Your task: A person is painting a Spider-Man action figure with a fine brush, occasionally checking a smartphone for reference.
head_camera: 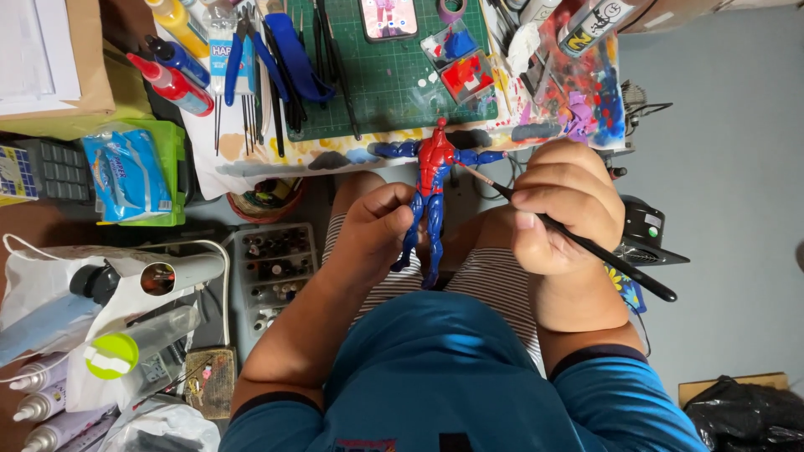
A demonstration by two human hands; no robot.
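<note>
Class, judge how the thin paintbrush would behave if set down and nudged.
The paintbrush in the right hand looks slim and straight, so probably light and stiff. Its round black handle would likely roll. The fine tip near the red-and-blue figure probably bends easily.

Your action figure (pixel 431 188) is red on the head and torso with dark web lines, and blue on the arms and legs. Your paintbrush (pixel 578 243) has a black handle. The far cutting mat (pixel 394 75) is green with a pale grid. The paint palette (pixel 578 92) is smeared red, blue and purple. Your shirt (pixel 444 368) is blue, your shorts (pixel 494 285) striped white and dark.
</note>
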